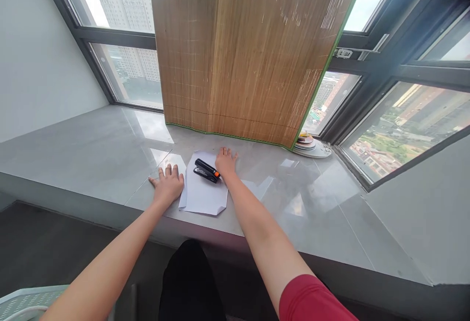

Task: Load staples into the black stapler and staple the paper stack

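Note:
White paper sheets [203, 197] lie on the grey tiled window sill, with some corners curled. On top of them rests a black stapler [206, 170] with an orange patch at its right end. My left hand [169, 184] lies flat with spread fingers on the sill, at the left edge of the paper. My right hand [225, 161] is also laid down with its fingers apart, by the paper's upper right corner and close to the stapler's orange end. Neither hand holds anything that I can see.
A bamboo blind [249, 57] with a green edge hangs behind the paper, down to the sill [91, 154]. A stack of plates [312, 149] stands at the right by the window frame. Below left, a pale green plastic basket [33, 294] is partly in view.

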Motion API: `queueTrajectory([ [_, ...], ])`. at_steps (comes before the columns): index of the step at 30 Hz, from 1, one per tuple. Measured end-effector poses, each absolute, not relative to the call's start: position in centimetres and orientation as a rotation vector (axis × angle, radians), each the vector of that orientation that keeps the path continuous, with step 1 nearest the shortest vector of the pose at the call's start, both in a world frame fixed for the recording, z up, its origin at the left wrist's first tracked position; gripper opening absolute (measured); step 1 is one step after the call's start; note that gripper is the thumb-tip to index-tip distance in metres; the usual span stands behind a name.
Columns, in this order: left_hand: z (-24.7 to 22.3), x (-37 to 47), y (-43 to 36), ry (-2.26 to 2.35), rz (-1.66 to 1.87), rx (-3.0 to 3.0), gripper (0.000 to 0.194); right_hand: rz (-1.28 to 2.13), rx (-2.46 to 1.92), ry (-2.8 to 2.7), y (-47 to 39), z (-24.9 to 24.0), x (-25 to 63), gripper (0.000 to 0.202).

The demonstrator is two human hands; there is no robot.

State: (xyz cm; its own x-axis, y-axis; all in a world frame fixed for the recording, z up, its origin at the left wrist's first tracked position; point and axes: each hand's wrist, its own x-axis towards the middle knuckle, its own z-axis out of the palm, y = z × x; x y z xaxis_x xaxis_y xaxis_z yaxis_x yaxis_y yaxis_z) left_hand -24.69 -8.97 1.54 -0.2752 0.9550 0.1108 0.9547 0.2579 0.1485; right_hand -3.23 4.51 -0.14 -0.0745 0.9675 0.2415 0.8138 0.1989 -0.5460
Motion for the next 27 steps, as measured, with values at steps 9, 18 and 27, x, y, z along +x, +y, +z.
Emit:
queueTrajectory([
  [9, 1.9, -24.8, -8.9, 2.454, 0.330, 1.870, 0.065, 0.289, -1.858, -1.710, 0.6, 3.2, 12.9, 0.030],
  [18, 2.0, -24.7, -8.7, 2.446, 0.367, 1.843, 0.064, 0.338, -1.776, -1.370, -12.4, -0.9, 40.4, 0.045],
  [27, 4.0, -23.6, -10.2, 2.528, 0.568, 1.835, 0.055, 0.682, -1.442, -1.207, -13.1, 0.0, 39.9, 0.052],
])
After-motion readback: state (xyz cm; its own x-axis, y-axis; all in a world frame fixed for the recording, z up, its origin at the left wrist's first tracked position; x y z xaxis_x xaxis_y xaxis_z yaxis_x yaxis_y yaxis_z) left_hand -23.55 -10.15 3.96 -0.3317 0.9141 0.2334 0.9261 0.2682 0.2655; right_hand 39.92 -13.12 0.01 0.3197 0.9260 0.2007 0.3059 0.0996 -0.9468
